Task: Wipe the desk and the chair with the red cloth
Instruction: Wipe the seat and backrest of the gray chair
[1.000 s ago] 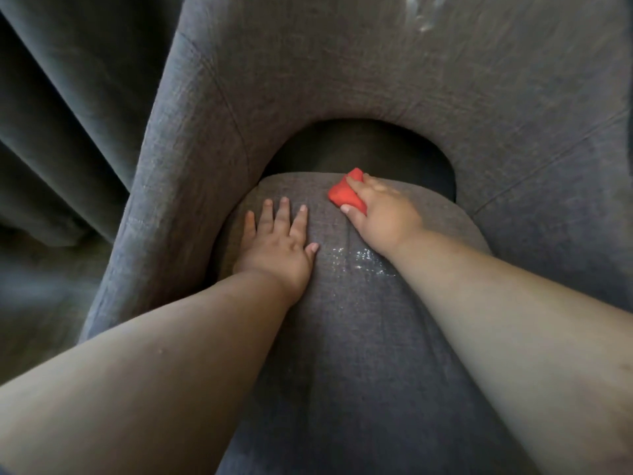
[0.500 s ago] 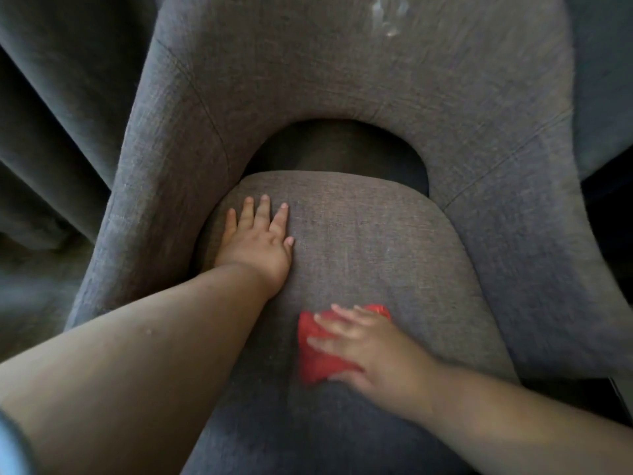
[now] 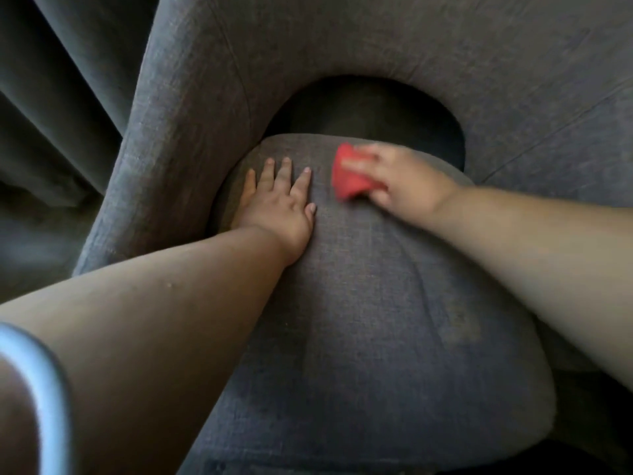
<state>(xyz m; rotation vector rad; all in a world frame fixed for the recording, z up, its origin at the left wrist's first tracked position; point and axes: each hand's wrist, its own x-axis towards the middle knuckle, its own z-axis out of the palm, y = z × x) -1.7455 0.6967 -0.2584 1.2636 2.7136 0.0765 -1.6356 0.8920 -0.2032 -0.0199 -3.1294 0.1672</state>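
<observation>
A grey fabric chair (image 3: 191, 125) fills the view, its seat cushion (image 3: 370, 320) running toward me. My right hand (image 3: 400, 181) presses the red cloth (image 3: 349, 178) onto the far end of the seat, near the dark gap under the backrest; the cloth sticks out to the left of my fingers. My left hand (image 3: 281, 204) lies flat on the seat's far left side, fingers spread, holding nothing. The desk is out of view.
Dark grey curtain folds (image 3: 58, 97) hang at the left beside the chair's curved arm. The backrest (image 3: 411, 39) rises beyond the dark opening (image 3: 363, 111). A faint damp streak (image 3: 428, 303) marks the seat's right side.
My right hand has slid the red cloth from the near middle of the seat back to its far end. My left hand stayed flat on the seat.
</observation>
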